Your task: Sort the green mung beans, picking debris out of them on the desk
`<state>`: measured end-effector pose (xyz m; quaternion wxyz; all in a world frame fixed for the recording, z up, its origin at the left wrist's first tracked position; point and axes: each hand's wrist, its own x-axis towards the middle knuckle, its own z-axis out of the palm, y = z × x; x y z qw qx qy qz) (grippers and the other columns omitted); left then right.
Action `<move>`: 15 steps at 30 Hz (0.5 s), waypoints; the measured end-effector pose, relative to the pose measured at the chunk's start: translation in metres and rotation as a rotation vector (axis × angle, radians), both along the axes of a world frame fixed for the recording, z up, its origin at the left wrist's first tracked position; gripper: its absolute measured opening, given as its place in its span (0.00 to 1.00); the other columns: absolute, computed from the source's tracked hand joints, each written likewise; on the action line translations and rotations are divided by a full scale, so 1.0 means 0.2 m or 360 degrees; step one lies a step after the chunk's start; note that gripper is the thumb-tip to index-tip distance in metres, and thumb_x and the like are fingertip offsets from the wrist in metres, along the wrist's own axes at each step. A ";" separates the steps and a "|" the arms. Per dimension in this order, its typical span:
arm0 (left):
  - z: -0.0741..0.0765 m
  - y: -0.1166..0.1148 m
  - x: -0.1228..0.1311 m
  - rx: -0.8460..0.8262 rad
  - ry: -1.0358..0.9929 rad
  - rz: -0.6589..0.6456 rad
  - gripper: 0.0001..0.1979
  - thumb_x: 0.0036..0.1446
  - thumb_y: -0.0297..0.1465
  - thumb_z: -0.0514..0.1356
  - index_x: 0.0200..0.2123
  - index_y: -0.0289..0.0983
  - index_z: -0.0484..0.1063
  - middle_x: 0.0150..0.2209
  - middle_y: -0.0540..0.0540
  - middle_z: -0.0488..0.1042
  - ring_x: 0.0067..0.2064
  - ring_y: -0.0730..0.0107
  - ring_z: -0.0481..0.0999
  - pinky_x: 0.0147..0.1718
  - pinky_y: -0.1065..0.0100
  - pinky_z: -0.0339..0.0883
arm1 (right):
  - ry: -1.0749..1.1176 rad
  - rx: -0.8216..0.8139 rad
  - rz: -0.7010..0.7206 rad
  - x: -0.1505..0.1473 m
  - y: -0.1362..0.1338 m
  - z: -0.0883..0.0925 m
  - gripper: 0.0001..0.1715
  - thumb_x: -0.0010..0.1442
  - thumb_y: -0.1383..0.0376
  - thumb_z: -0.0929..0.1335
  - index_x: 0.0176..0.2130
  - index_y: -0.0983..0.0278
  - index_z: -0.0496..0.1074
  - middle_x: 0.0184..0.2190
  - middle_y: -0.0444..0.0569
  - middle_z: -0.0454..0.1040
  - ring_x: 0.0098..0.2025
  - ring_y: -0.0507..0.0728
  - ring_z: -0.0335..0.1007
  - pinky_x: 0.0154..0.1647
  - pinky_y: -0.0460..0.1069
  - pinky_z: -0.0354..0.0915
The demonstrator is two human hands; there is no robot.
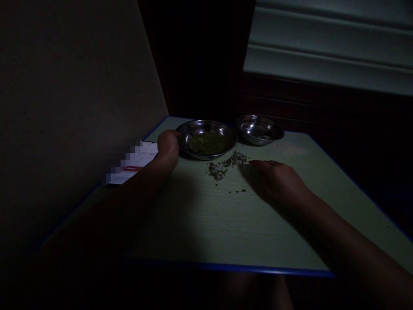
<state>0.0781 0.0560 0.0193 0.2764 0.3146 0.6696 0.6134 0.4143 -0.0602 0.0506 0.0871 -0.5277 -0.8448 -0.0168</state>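
Note:
A steel bowl (193,129) with a heap of green grains (207,143) stands at the back of a pale green table (209,219). My left hand (167,146) curls round that bowl's left rim. A small pile of mixed grains (226,165) lies loose on the table in front of the bowl. My right hand (277,178) lies flat, fingers stretched toward that pile, fingertips just right of it. A second steel bowl (260,129) stands to the right, nearly bare inside.
A lit phone screen (137,163) lies at the table's left edge beside my left wrist. A wall rises on the left; dark panelling and a pale shutter stand behind. The table has a blue rim (232,269). The scene is dim.

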 end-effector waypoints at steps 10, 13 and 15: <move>0.01 -0.01 0.01 0.0009 -0.0017 0.0036 0.09 0.57 0.22 0.60 0.29 0.41 0.77 0.46 0.40 0.86 0.64 0.43 0.88 0.76 0.42 0.78 | 0.0032 0.0009 0.0153 0.04 0.02 -0.02 0.35 0.71 0.78 0.69 0.71 0.64 0.87 0.60 0.62 0.96 0.55 0.68 0.96 0.53 0.56 0.82; 0.00 -0.01 0.01 0.0015 0.0013 0.0027 0.11 0.60 0.21 0.59 0.30 0.41 0.76 0.46 0.40 0.85 0.66 0.42 0.87 0.79 0.41 0.75 | 0.0049 0.0017 0.0100 0.05 0.02 -0.02 0.38 0.68 0.79 0.70 0.71 0.64 0.87 0.60 0.62 0.96 0.54 0.69 0.96 0.52 0.55 0.81; 0.00 0.00 0.00 0.0003 0.0022 0.0025 0.12 0.60 0.21 0.59 0.29 0.42 0.76 0.45 0.41 0.85 0.66 0.43 0.87 0.79 0.43 0.76 | 0.0047 0.0004 0.0056 0.05 0.00 0.00 0.38 0.68 0.78 0.70 0.71 0.63 0.88 0.59 0.61 0.96 0.52 0.69 0.96 0.48 0.55 0.80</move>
